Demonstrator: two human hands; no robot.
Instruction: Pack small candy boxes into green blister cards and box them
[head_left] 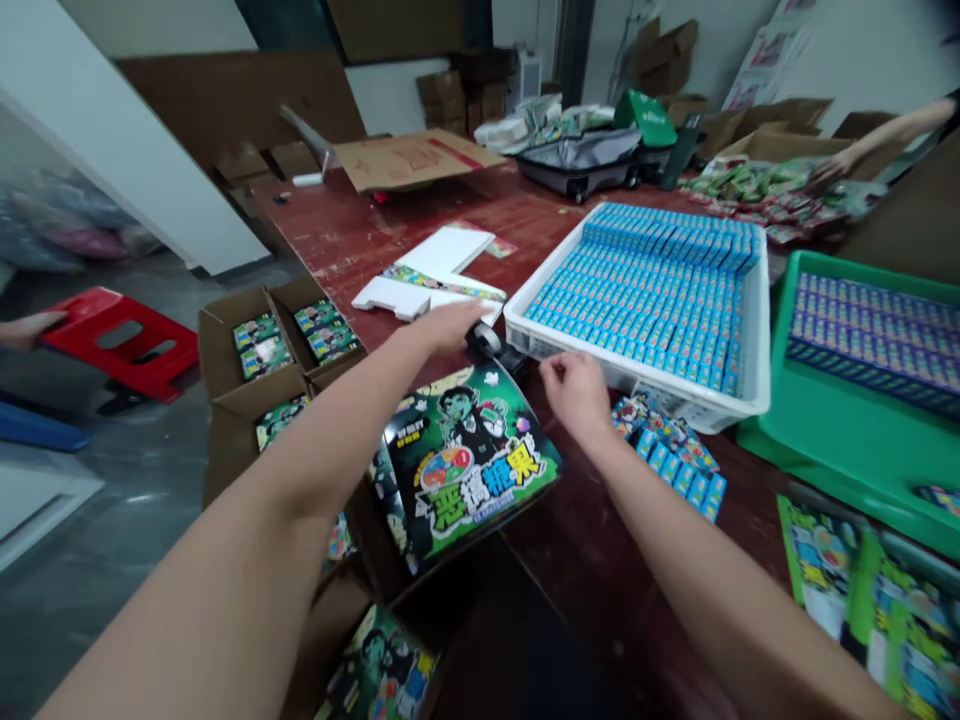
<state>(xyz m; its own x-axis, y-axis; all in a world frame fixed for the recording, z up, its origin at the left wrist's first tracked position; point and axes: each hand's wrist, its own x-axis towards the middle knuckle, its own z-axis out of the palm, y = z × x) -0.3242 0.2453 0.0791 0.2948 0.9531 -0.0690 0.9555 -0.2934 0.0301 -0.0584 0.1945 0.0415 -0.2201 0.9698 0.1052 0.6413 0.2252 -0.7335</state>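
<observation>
My left hand (456, 325) is closed around what looks like a tape dispenser (487, 342), black with a pale roll, just behind a printed candy box (472, 460). That dark green box carries a cartoon figure and large coloured lettering, and sits at the table's near edge. To its right my right hand (579, 392) is closed, thumb and fingers pinched together; whatever is between them, if anything, is too small to make out. Right beside this hand stands a white plastic crate (637, 385) filled with rows of small blue boxes (645, 285).
A carton with dividers (225, 400) holds printed boxes at left. White flat cardboard (442, 255) lies behind my left hand. A green tray (847, 415) holds purple boxes (885, 325); green pouches (862, 580) lie nearer. Another person's hand (832, 170) touches packets at far right.
</observation>
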